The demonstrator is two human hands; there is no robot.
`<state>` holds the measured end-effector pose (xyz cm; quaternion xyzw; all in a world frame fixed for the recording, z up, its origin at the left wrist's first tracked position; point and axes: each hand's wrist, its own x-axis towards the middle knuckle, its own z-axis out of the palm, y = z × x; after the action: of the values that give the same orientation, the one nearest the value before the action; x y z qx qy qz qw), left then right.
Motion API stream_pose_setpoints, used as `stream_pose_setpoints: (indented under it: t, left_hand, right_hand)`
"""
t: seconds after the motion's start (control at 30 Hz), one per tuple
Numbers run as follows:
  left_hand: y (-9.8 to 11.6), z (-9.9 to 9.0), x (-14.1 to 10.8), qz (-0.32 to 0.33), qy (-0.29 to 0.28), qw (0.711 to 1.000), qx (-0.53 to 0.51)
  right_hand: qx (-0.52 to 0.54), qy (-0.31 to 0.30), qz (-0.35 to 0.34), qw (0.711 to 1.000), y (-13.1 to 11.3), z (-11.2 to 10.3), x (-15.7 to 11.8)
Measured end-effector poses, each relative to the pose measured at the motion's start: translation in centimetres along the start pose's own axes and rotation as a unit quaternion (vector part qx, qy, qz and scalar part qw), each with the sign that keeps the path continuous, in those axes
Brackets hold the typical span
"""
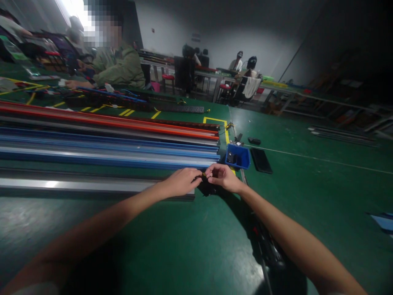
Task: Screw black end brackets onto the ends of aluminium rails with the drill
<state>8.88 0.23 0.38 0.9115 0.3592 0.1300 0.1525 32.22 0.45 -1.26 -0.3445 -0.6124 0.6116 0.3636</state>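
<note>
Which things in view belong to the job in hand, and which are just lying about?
Job in hand:
- small black item at the left hand and right hand
- probably the blue bin nearby

Apparently lying about:
- black slab
- red bars
- blue bars

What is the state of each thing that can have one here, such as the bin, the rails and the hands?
Left hand: fingertips at black piece, grip unclear
Right hand: fingers bent at black piece, grip unclear
Blue bin: open, dark items inside
Flat black object: lying flat
Red rails: lying lengthwise
Blue rails: side by side
Silver rail: lying apart from blue rails
</note>
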Motion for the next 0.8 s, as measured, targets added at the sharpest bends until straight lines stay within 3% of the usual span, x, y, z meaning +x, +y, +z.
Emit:
stream_pose_setpoints:
  t: [0.13,0.33,0.8]
  left_hand:
    - [-0.03,0.18,-0.31,0.031,-0.019,0.999,-0.006]
    - [-0.12,0.12,-0.56,0.025,-0.032,0.999,-0.035]
    - [-0.19,0.12,-0.67,0.045,-0.022,0.997,-0.053]
  right_hand:
    - [0.006,-0.01,-0.012,1.0,-0.08,-0.03,-0.13]
    - [0.003,-0.017,-0.021,1.0,0.05,-0.36,-0.08]
    - [-0.09,-0.093,0.033,0.991,0.18,-0.42,-0.42]
